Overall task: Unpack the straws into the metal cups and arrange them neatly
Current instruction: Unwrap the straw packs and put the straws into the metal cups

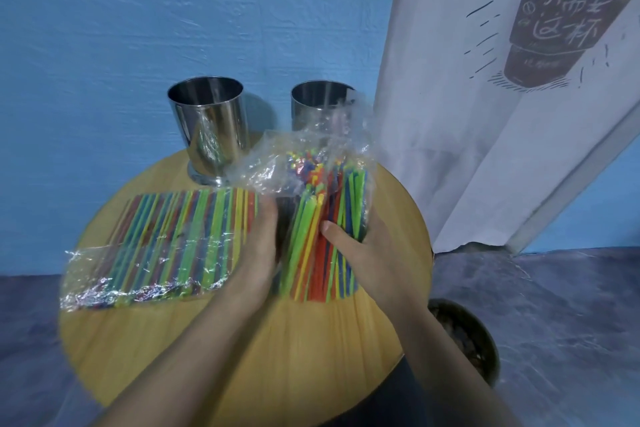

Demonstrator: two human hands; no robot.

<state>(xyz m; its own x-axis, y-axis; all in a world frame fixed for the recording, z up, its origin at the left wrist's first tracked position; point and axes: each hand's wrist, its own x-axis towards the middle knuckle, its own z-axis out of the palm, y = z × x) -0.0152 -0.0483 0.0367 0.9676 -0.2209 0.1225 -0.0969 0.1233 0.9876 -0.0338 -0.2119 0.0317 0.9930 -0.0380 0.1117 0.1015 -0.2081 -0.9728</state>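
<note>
Wooden surface [242, 340], blue wall [138, 28] behind. My right hand [374, 260] grips the straws [311, 253]; my left hand [256, 250] holds their bag [277, 163].

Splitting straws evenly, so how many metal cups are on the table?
2: left cup far back on the table; right cup beside it, partly behind the plastic bag.
</note>
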